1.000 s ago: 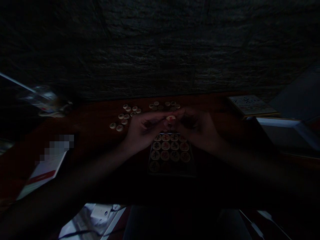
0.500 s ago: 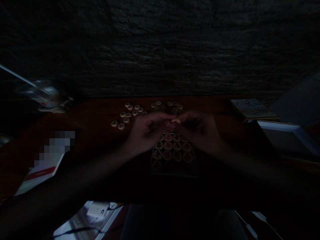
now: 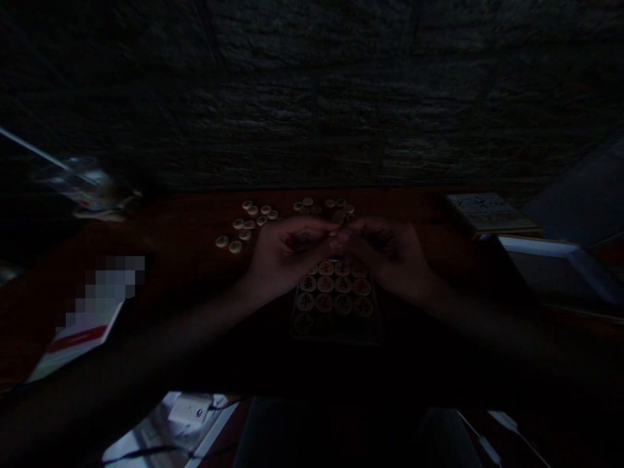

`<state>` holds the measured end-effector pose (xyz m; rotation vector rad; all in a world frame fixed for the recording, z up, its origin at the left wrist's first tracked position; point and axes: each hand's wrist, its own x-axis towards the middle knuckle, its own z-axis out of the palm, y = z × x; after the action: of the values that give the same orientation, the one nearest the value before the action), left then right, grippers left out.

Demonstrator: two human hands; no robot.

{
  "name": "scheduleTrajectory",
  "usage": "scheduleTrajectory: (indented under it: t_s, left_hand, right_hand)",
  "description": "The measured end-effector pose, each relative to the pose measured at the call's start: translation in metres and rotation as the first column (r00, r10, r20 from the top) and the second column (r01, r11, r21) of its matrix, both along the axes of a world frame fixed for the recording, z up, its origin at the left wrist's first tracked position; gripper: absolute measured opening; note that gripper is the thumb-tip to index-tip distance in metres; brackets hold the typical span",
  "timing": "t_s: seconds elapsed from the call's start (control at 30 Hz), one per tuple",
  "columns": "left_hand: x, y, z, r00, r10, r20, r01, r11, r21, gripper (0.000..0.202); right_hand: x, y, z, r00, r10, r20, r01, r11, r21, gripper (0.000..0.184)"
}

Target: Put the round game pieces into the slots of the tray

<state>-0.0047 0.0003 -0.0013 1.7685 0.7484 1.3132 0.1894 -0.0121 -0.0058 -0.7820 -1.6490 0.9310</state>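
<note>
The scene is very dark. My left hand [image 3: 285, 255] and my right hand [image 3: 385, 252] meet fingertip to fingertip above a dark tray [image 3: 377, 325] filled with rows of round pale game pieces [image 3: 333, 294] marked in red and black. Both hands are pinched together at one spot; the piece they held a moment ago is barely visible between the fingers. More loose round pieces [image 3: 253, 218] lie scattered on the reddish-brown table [image 3: 185, 240] behind and to the left of my hands.
A white and red booklet [image 3: 78, 338] lies at the left. A clear plastic bag [image 3: 82, 185] sits at far left. A printed box [image 3: 492, 213] and a grey-framed board [image 3: 560, 273] are at the right. White objects and cables [image 3: 185, 416] lie below the table's front edge.
The pale piece held between my fingertips was plainly visible before; now my fingers have closed over it and it is almost hidden. My hands stay above the tray.
</note>
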Motion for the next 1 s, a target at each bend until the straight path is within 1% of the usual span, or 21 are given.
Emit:
scheduleTrajectory:
  t_s: [0.13,0.23,0.33,0.4,0.47,0.6,0.7,0.8,1.0]
  left_hand:
    - [-0.001,0.000,0.002,0.999,0.001,0.038,0.001,0.999,-0.045,0.014]
    - [-0.002,-0.001,0.002,1.000,0.012,0.003,-0.012,0.999,-0.041,0.015]
    - [-0.005,-0.001,0.001,0.998,0.030,-0.062,-0.027,0.998,0.054,0.015]
    - [-0.007,-0.002,0.000,0.994,0.028,-0.106,-0.014,0.992,0.128,0.017]
    - [-0.008,-0.003,-0.001,0.991,0.017,-0.133,0.004,0.988,0.156,0.022]
    - [-0.006,-0.004,-0.002,0.992,0.016,-0.129,0.004,0.988,0.153,0.027]
    - [-0.004,-0.003,-0.001,0.993,0.006,-0.117,0.010,0.990,0.142,0.027]
    - [-0.003,-0.002,0.000,0.995,0.009,-0.100,0.002,0.995,0.105,0.025]
    - [0.000,0.000,0.001,1.000,-0.010,-0.004,0.010,0.999,0.036,0.024]
  right_hand:
    - [0.000,0.001,-0.004,1.000,0.028,-0.007,-0.028,0.999,0.044,0.014]
    - [-0.001,0.002,-0.008,0.999,0.011,-0.043,-0.010,1.000,0.025,0.019]
    - [-0.003,0.001,-0.008,0.997,0.010,-0.076,-0.013,0.999,-0.031,0.027]
    - [-0.003,0.001,-0.006,0.996,0.011,-0.093,-0.017,0.998,-0.055,0.029]
    - [-0.004,0.000,-0.003,0.994,0.010,-0.109,-0.016,0.998,-0.056,0.029]
    - [-0.005,-0.002,0.003,0.994,-0.003,-0.113,-0.003,0.999,-0.054,0.029]
    - [-0.005,-0.002,0.005,0.994,-0.005,-0.111,-0.003,0.997,-0.076,0.028]
    - [-0.004,-0.001,0.004,0.994,-0.009,-0.105,0.001,0.997,-0.078,0.029]
    - [-0.002,-0.001,0.006,0.998,-0.002,-0.059,-0.005,0.993,-0.115,0.030]
